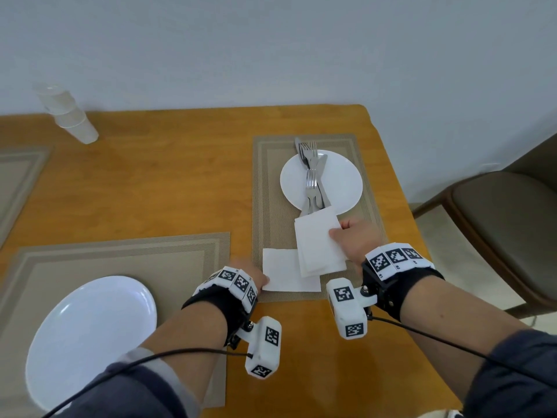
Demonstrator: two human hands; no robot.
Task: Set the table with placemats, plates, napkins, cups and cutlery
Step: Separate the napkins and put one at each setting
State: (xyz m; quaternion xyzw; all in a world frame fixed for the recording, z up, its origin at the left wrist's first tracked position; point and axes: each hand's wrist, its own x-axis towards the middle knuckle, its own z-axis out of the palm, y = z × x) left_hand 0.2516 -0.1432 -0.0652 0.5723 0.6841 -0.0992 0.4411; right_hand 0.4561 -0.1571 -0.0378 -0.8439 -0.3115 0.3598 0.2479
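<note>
We are at a wooden table (168, 182) set against a pale wall. Our right hand (354, 239) is closed on a small stack of white napkins (319, 242), thumb on top and the other fingers hidden beneath; the stack is square-cut, slightly fanned so that several edges show at its near side, and held tilted above the near part of the right placemat (271, 206). Our left hand (251, 271) pinches the near left corner of a single napkin (284, 271), a flat white sheet lying on that same placemat at its near edge, partly covered by the stack. Most of the left hand's fingers are hidden behind the wrist, so we cannot tell more of the grip than the pinch. Further back on this placemat sits a round white plate (340, 182), with a bundle of forks and knives (313, 179) laid across it, handles pointing toward us and tucked under the far edge of the stack. On the near left placemat (120, 254), a woven beige mat with a darker border, rests a second white plate (90, 339). A tilted stack of clear cups (67, 114) stands at the far left of the table. Both wrists wear black bands carrying white marker blocks.
</note>
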